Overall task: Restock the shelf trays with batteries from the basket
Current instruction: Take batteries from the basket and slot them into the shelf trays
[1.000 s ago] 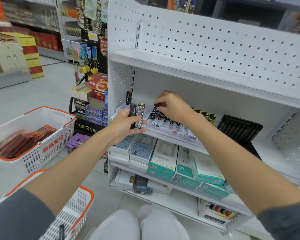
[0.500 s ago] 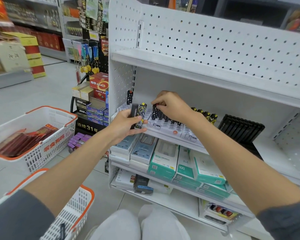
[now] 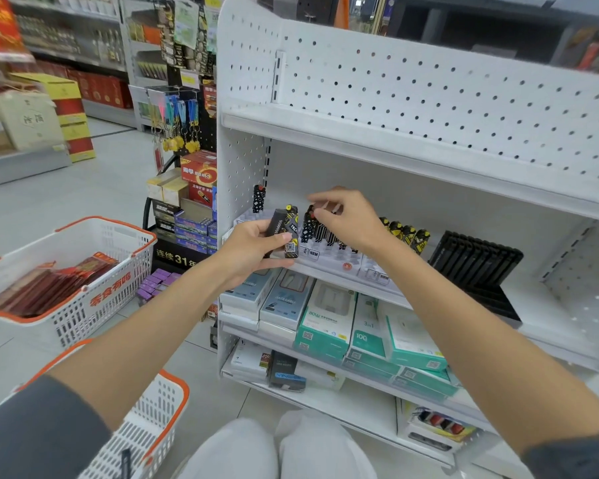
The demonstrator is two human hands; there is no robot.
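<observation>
Of two white, orange-rimmed baskets on the floor, the nearest basket (image 3: 166, 402) shows only one dark item (image 3: 125, 459) that I cannot identify, while the second basket (image 3: 83, 305) beyond it holds a stack of flat red packets (image 3: 49, 288). Farther out, the left hand (image 3: 253, 252) curls its fingers round two battery packs (image 3: 283, 229) just in front of the shelf edge. The right hand (image 3: 351, 216) pinches thumb and forefinger on the top of a black-and-white pack (image 3: 310, 221) standing in the clear tray (image 3: 325, 261). Four yellow-and-black packs (image 3: 403, 233) stand in a row just right of that hand, and one lone pack (image 3: 258, 198) stands at the back left.
</observation>
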